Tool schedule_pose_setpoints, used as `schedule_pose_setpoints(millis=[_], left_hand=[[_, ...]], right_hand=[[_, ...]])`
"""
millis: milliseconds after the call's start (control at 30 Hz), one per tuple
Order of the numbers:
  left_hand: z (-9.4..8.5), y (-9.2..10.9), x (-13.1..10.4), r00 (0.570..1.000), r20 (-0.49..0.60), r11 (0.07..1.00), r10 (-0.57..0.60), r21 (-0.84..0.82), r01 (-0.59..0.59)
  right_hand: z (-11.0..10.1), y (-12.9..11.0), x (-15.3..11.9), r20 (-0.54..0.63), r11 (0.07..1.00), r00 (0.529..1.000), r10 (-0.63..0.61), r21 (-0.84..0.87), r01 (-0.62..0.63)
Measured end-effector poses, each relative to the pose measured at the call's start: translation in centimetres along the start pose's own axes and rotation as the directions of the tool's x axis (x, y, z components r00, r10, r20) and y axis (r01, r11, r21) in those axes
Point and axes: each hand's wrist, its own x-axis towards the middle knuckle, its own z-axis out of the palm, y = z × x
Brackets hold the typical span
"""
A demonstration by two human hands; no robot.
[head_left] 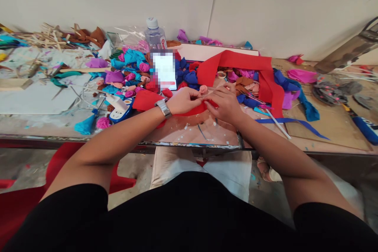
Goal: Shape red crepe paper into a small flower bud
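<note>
My left hand, with a metal-banded watch on its wrist, pinches a red strip that looks like crepe paper or cloth. Close beside it, my right hand has its fingers bent around the same strip. The strip hangs low over the table's front part, and my fingers hide where it is gripped. Just behind the hands lies a pale pink rolled rosette. A longer red band is spread in a bent shape behind and to the right.
A lit phone leans among several coloured rosettes, before a water bottle. Left are a power strip, teal-handled pliers and wood sticks. A blue ribbon and a blue-handled tool lie right.
</note>
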Motion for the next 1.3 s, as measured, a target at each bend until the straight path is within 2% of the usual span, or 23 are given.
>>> schedule_pose_setpoints(millis=[200,433,633,800,1100,1300], left_hand=[[0.2,0.4,0.0,0.999,-0.05,1.0,-0.016,0.018,0.017],[0.1,0.6,-0.2,1.0,-0.021,0.997,-0.01,0.079,0.012],[0.1,1.0,-0.5,0.994,-0.037,0.958,0.101,0.273,-0.088],[0.2,0.5,-0.6,0.975,-0.017,0.882,0.221,0.431,-0.192],[0.5,-0.7,-0.3,0.937,0.013,0.784,0.35,0.543,-0.301],[0.2,-0.3,-0.3,0.911,0.12,0.704,0.395,0.597,-0.385]], right_hand=[[0.0,-0.2,0.1,-0.028,0.999,0.999,-0.017,-0.035,0.016],[0.4,0.1,-0.1,-0.082,0.997,0.995,-0.054,-0.062,0.049],[0.4,-0.1,0.2,-0.173,1.0,0.985,-0.016,0.019,0.019],[0.4,0.1,0.1,-0.131,0.992,0.991,0.017,0.128,0.0],[0.0,-0.1,0.2,-0.039,0.984,0.999,0.029,0.176,-0.022],[-0.3,0.2,0.4,-0.034,0.97,0.999,0.028,0.244,-0.018]])
